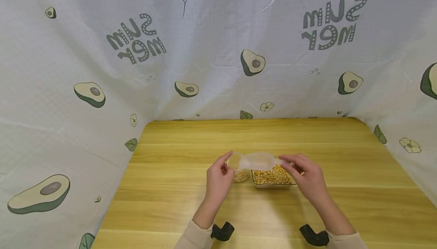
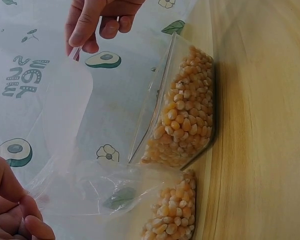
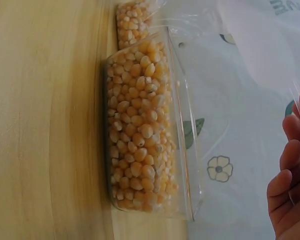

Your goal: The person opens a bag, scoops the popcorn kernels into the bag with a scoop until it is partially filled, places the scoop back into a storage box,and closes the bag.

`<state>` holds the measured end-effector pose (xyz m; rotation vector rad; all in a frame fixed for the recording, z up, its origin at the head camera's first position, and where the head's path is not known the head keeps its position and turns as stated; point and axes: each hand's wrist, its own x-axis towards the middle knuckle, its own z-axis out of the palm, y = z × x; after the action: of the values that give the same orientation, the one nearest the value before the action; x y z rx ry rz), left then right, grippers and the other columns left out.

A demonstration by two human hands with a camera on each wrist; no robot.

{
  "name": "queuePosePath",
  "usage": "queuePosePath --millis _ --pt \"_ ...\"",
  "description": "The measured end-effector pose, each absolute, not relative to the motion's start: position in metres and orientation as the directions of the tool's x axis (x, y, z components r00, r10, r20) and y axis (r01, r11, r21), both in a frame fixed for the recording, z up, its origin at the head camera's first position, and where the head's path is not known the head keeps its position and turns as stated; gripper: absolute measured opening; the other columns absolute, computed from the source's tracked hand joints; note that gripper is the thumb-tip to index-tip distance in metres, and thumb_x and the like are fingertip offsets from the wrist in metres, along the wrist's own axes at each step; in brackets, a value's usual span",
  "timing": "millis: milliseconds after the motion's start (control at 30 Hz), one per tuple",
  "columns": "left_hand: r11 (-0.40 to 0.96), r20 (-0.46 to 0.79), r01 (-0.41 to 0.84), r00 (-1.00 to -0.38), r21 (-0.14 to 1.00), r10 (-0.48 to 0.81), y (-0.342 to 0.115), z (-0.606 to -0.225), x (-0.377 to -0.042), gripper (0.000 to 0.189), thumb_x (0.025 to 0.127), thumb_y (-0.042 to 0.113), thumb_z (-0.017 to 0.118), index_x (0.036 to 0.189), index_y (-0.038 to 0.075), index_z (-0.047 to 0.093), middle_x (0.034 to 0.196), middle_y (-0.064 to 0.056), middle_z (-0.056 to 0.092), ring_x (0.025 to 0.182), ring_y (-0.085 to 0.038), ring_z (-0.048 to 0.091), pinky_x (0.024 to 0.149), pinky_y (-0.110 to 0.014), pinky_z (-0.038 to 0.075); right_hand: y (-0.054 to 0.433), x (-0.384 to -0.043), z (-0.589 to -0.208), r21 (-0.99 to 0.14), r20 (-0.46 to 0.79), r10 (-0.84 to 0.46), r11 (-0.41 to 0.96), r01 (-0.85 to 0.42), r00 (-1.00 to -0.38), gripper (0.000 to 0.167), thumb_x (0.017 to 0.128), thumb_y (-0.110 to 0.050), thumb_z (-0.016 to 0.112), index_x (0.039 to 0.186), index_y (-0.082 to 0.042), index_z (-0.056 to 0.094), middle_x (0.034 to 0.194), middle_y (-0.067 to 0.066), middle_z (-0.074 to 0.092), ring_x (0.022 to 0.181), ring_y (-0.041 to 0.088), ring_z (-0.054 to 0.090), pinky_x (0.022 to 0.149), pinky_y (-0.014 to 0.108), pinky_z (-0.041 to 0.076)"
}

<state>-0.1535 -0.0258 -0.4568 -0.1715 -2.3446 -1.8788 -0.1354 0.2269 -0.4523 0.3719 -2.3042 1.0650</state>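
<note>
My left hand [image 1: 219,179] pinches the upper edge of a clear plastic bag [image 2: 115,192], whose bottom is filled with corn kernels [image 2: 171,212] and stands on the table. In my right hand [image 1: 307,175] is the handle of a translucent white plastic scoop [image 1: 259,161], held between thumb and fingers. The scoop lies nearly level, its front end at the bag's mouth. Below the scoop stands a clear rectangular container [image 3: 190,150], mostly full of yellow corn kernels [image 3: 137,125]. Bag and container are side by side, the bag to the left.
The wooden table [image 1: 177,158] reaches back to a white curtain [image 1: 211,52] printed with avocados, which also hangs along both sides. Black curved pieces [image 1: 223,231] are attached at both wrists, beside the beige sleeves [image 1: 198,237].
</note>
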Motion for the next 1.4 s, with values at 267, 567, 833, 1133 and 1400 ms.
queuePosePath --millis 267,567,833,1133,1400 --pt "0.224 0.161 0.158 -0.987 0.962 0.004 -0.026 -0.458 -0.154 0.055 0.085 -0.012 0.051 0.131 0.015 0.067 0.071 -0.001 0.047 0.048 0.001 0.025 0.046 -0.015 0.024 0.23 -0.135 -0.458 -0.613 0.592 0.0 0.65 -0.45 -0.806 0.031 0.08 0.006 0.075 0.104 -0.013 0.078 0.085 -0.004 0.066 0.059 0.002 0.042 0.051 0.015 0.035" --pt "0.23 0.165 0.161 -0.986 0.96 0.003 -0.027 -0.459 -0.154 0.055 0.086 -0.01 0.051 0.132 0.016 0.066 0.072 -0.001 0.048 0.048 0.0 0.025 0.045 -0.014 0.023 0.232 -0.136 -0.462 -0.606 0.575 0.012 0.678 -0.416 -0.818 0.024 0.081 0.005 0.076 0.1 -0.01 0.077 0.086 0.0 0.068 0.061 0.001 0.046 0.053 0.012 0.041" --pt "0.228 0.18 0.177 -0.984 0.957 0.007 -0.028 -0.461 -0.154 0.054 0.086 -0.009 0.05 0.133 0.012 0.065 0.074 0.0 0.049 0.05 -0.002 0.026 0.045 -0.013 0.024 0.233 -0.135 -0.463 -0.608 0.569 0.027 0.687 -0.398 -0.822 0.025 0.083 0.005 0.073 0.101 -0.012 0.076 0.089 0.001 0.068 0.065 -0.001 0.05 0.056 0.013 0.043" --pt "0.217 0.161 0.156 -0.987 0.964 -0.005 -0.029 -0.462 -0.154 0.053 0.087 -0.01 0.05 0.133 0.01 0.065 0.077 -0.003 0.05 0.05 -0.002 0.027 0.045 -0.013 0.025 0.244 -0.133 -0.468 -0.659 0.524 0.08 0.669 -0.344 -0.848 0.021 0.087 0.002 0.071 0.103 -0.011 0.076 0.092 -0.011 0.066 0.061 0.001 0.051 0.051 0.015 0.038" --pt "0.214 0.167 0.161 -0.986 0.963 -0.01 -0.03 -0.462 -0.154 0.054 0.087 -0.011 0.052 0.131 0.016 0.067 0.078 -0.005 0.051 0.05 0.001 0.026 0.046 -0.015 0.025 0.255 -0.128 -0.472 -0.664 0.521 0.103 0.672 -0.327 -0.847 0.017 0.088 0.0 0.071 0.102 -0.008 0.076 0.086 -0.006 0.066 0.061 -0.001 0.051 0.05 0.015 0.037"
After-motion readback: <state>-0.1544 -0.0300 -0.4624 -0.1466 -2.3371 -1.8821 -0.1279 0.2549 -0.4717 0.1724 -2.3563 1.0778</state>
